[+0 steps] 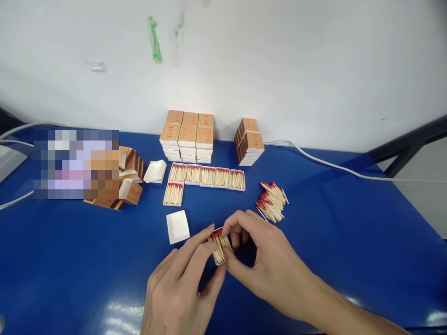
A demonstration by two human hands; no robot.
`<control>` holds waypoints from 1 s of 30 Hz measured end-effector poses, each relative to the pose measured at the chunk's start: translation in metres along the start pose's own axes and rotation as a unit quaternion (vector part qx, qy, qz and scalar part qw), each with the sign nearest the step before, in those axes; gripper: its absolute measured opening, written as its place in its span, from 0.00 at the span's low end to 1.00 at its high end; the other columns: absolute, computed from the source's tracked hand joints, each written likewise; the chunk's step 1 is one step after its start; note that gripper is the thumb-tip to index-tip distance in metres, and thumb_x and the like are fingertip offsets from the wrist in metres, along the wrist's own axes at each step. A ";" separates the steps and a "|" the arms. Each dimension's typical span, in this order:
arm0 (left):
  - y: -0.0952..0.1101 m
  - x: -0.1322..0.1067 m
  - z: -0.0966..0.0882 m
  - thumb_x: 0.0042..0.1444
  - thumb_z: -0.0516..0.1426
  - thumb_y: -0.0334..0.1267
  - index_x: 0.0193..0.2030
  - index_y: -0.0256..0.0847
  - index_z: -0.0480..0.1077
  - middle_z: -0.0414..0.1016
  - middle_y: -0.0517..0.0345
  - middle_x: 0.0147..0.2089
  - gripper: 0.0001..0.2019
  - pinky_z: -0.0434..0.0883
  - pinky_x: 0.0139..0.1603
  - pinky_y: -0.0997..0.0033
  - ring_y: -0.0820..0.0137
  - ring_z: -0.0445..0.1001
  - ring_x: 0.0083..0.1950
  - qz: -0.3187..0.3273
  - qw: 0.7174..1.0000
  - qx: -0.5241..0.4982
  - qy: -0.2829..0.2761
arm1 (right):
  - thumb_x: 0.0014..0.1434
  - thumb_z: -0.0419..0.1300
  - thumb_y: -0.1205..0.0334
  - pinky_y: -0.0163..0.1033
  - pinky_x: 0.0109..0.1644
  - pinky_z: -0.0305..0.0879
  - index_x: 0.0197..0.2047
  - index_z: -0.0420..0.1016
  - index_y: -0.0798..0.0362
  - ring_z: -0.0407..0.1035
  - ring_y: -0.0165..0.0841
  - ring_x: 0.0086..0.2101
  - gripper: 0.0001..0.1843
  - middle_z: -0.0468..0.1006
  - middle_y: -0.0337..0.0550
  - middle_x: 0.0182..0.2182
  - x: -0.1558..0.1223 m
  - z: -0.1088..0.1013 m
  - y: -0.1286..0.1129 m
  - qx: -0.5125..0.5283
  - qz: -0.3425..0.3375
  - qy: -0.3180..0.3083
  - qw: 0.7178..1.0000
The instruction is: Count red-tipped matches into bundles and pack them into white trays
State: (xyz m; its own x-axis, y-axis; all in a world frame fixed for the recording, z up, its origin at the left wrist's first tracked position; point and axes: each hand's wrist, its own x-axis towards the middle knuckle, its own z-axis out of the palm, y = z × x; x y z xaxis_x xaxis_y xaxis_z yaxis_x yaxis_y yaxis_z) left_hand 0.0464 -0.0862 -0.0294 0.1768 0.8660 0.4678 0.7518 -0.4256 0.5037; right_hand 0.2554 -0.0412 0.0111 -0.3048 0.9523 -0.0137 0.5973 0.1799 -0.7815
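Note:
Between my two hands is a small white matchbox tray [219, 246] filled with red-tipped matches. My left hand [183, 274] grips it from the left, fingers along the far and left sides and thumb at the near edge. Curled over its right side, my right hand [260, 251] has thumb and index finger on the matches, partly hiding them. Just left of the far fingertips lies a white tray [178, 227] with no matches in it. A loose pile of matches [273, 201] lies beyond my right hand.
Several match-filled trays [208, 177] form a row, with another filled tray [173, 193] in front. Behind stand stacked matchboxes [188, 135] and a smaller stack [249, 141]. Loose box sleeves [131, 190], white trays [154, 171] and a blurred patch occupy the left. A cable [328, 167] runs along the wall.

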 end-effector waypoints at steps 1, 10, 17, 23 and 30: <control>0.000 0.000 0.000 0.83 0.62 0.39 0.61 0.52 0.81 0.90 0.65 0.68 0.06 0.81 0.33 0.69 0.78 0.75 0.24 -0.002 1.000 0.001 -0.002 | 0.69 0.65 0.64 0.45 0.41 0.70 0.47 0.76 0.43 0.75 0.35 0.37 0.06 0.80 0.33 0.36 0.000 -0.001 -0.001 0.003 -0.001 -0.003 1.000; 0.001 0.002 0.001 0.83 0.64 0.43 0.62 0.51 0.80 0.91 0.67 0.65 0.07 0.86 0.41 0.68 0.75 0.80 0.28 -0.011 1.000 0.002 0.006 | 0.78 0.62 0.57 0.42 0.36 0.68 0.47 0.80 0.43 0.73 0.33 0.34 0.06 0.80 0.35 0.35 0.003 -0.007 0.000 0.092 0.069 -0.014 0.993; 0.001 0.001 0.002 0.82 0.65 0.41 0.65 0.53 0.80 0.89 0.66 0.69 0.09 0.87 0.45 0.68 0.76 0.81 0.28 -0.003 1.000 0.000 0.003 | 0.75 0.66 0.56 0.42 0.36 0.68 0.47 0.81 0.44 0.73 0.33 0.33 0.03 0.81 0.34 0.34 0.006 -0.003 0.000 0.088 0.083 -0.010 0.993; 0.002 0.003 0.000 0.83 0.64 0.42 0.64 0.52 0.79 0.90 0.66 0.67 0.08 0.88 0.47 0.69 0.75 0.82 0.29 -0.016 1.000 -0.003 -0.002 | 0.75 0.67 0.55 0.41 0.37 0.69 0.48 0.82 0.44 0.74 0.32 0.33 0.04 0.81 0.34 0.33 0.006 -0.003 0.002 0.097 0.091 -0.009 0.991; 0.002 0.004 -0.001 0.83 0.64 0.42 0.65 0.50 0.79 0.92 0.62 0.63 0.09 0.90 0.51 0.70 0.72 0.91 0.39 -0.013 1.000 -0.007 -0.010 | 0.77 0.66 0.55 0.41 0.37 0.69 0.50 0.82 0.44 0.74 0.32 0.32 0.04 0.80 0.33 0.33 0.005 -0.002 0.003 0.102 0.087 -0.010 0.991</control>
State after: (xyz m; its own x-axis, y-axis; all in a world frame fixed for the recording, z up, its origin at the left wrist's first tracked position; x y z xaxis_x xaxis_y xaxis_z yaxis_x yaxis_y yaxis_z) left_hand 0.0478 -0.0844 -0.0255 0.1701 0.8823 0.4389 0.7475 -0.4058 0.5259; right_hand 0.2572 -0.0351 0.0102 -0.2265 0.9592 -0.1693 0.4808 -0.0410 -0.8758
